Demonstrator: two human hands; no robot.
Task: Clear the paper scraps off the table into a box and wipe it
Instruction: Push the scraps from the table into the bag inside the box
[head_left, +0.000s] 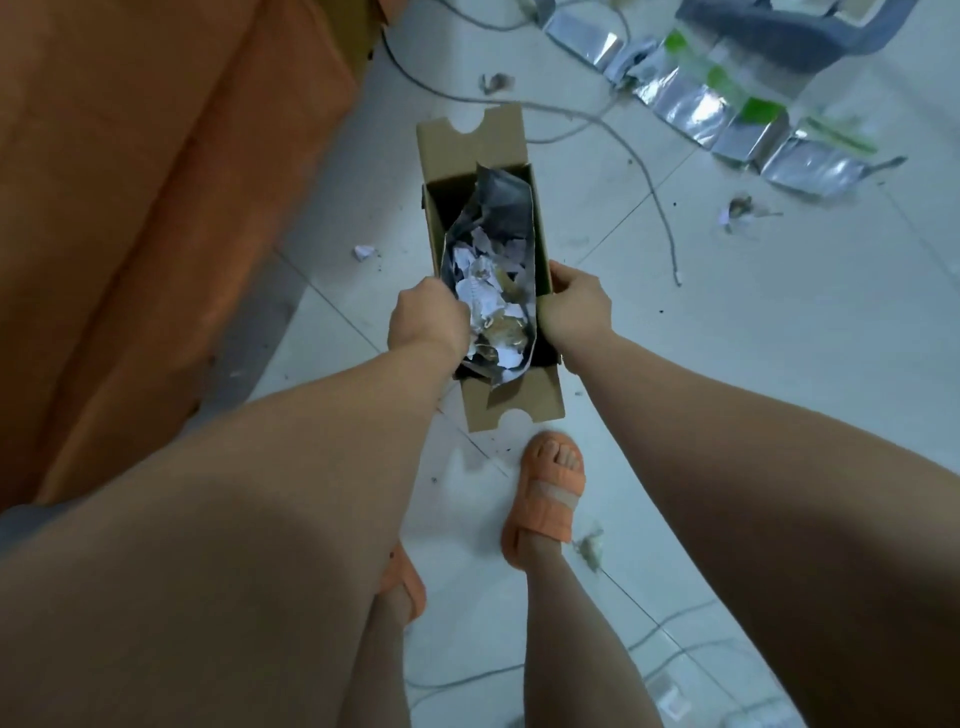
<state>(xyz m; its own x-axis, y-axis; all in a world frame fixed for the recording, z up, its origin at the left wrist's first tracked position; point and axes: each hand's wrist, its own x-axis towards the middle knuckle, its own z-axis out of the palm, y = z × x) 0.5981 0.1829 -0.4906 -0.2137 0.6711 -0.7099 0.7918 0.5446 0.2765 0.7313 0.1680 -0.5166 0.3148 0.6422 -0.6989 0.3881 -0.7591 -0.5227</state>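
Carrying stage, by the look of it: one cardboard box (519, 410) is held above a tiled floor (675, 364), both flaps open, one far and one near. Inside lies one grey foil bag (498, 208) holding many torn paper scraps (485, 280), too jumbled to count. The left hand (428, 317) is closed on the box's left wall and the bag's edge; the right hand (574, 306) clasps the right wall, fingers curled around the rim. Two feet in two orange sandals (550, 493) stand below. At left rises an orange-draped surface (130, 208), possibly the table. Loose litter on the floor: about four scraps, the nearest to that drape at far left (364, 253). Foil packets (685, 104) lie in a row far right, roughly eight. Judged next: set the box down, then wipe.
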